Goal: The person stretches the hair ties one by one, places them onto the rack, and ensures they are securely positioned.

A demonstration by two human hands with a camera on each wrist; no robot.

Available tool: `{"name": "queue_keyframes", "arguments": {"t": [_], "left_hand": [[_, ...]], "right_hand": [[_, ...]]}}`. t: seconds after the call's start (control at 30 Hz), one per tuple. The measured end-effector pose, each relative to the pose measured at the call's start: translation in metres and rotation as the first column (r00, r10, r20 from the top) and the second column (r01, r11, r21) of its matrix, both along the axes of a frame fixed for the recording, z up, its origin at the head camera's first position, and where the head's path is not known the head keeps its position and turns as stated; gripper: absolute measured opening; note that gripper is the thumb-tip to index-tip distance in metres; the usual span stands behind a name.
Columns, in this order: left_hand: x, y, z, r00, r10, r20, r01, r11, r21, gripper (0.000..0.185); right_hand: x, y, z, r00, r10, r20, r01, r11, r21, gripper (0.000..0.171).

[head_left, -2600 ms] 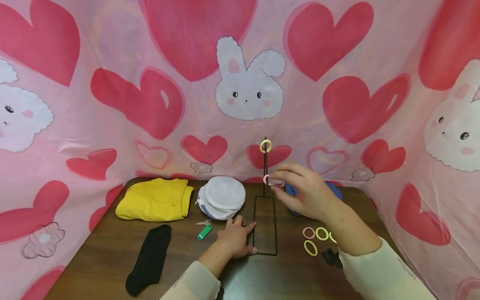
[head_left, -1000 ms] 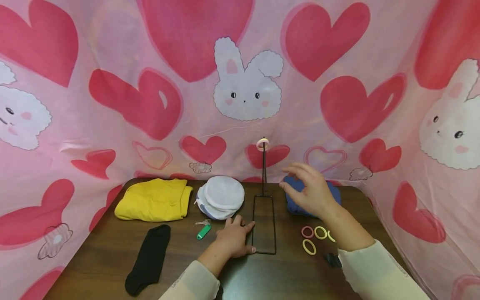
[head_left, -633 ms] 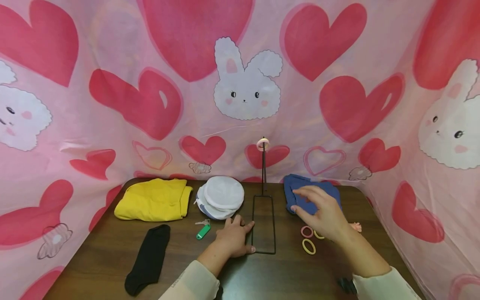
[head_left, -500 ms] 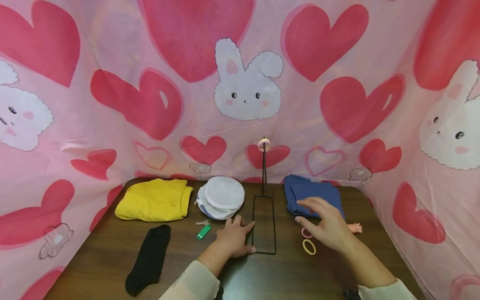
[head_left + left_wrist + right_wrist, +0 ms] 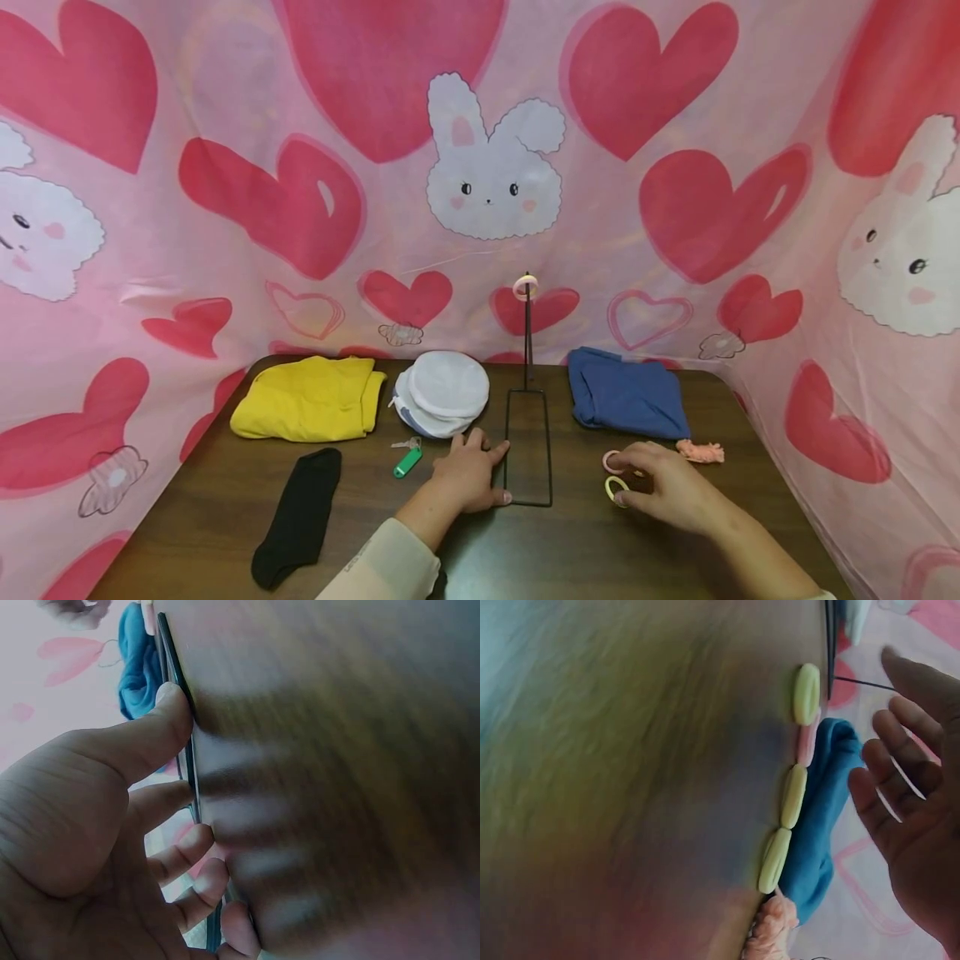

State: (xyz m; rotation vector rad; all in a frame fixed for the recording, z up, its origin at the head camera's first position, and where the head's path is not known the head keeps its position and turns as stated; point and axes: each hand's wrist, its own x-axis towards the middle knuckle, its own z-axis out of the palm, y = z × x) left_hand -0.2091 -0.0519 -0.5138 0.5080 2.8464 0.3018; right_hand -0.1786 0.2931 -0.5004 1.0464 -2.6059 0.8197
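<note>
My left hand [image 5: 467,477] rests on the table, thumb and index finger pressing the base of a black wire stand [image 5: 550,450]. Its thumb [image 5: 166,705] lies along the wire in the left wrist view. Pale rings [image 5: 526,287], like hair ties, hang at the stand's top. Over more rings on the right is my right hand [image 5: 667,487], thumb and fingers apart. Its thumb reaches a yellow ring [image 5: 611,484]; its index finger is by a pink ring [image 5: 609,461]. In the right wrist view further yellow rings [image 5: 775,860] lie in line; the hand [image 5: 922,787] looks apart from them.
A peach scrunchie-like band [image 5: 701,452] and folded blue cloth [image 5: 630,396] lie at right. Left are a white round fabric item [image 5: 448,385], keys with a green tag [image 5: 408,462], yellow cloth [image 5: 307,400] and a black sock [image 5: 297,517]. Printed fabric hangs behind.
A pink ring that my right hand held now hangs at the stand's top. That hand has come down and right to the rings on the table. The left hand stays put.
</note>
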Motion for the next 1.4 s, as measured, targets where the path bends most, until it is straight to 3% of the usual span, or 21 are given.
{"name": "queue_keyframes", "arguments": {"t": [0.2,0.33,0.6,0.77,0.9,1.1,1.4], "left_hand": [[0.0,0.001,0.001,1.0,0.005,0.001,-0.005,1.0,-0.001,0.082],[0.0,0.001,0.0,1.0,0.006,-0.008,-0.006,1.0,-0.003,0.082],[0.0,0.002,0.001,1.0,0.004,-0.005,-0.004,1.0,-0.004,0.081],[0.0,0.002,0.0,1.0,0.005,-0.003,-0.005,1.0,-0.005,0.082],[0.0,0.002,0.0,1.0,0.007,-0.004,-0.007,1.0,-0.001,0.082],[0.001,0.003,0.003,1.0,0.001,-0.002,-0.001,1.0,-0.001,0.081],[0.002,0.003,0.008,1.0,0.012,0.017,-0.012,1.0,-0.002,0.082]], "right_hand": [[-0.003,0.009,-0.004,0.989,-0.037,0.14,0.02,0.992,0.123,0.059],[-0.007,0.013,-0.007,0.977,-0.068,0.204,0.035,0.987,0.159,0.059],[-0.011,0.016,-0.015,0.977,-0.071,0.2,0.036,0.985,0.171,0.05],[-0.014,0.015,-0.016,0.976,-0.058,0.21,0.019,0.983,0.184,0.035],[-0.014,0.013,-0.018,0.983,-0.022,0.181,-0.009,0.985,0.17,0.027],[-0.014,0.012,-0.015,0.993,0.008,0.12,-0.024,0.991,0.135,0.029],[-0.014,-0.002,0.007,0.999,0.012,-0.04,-0.011,1.0,0.026,0.033]]}}
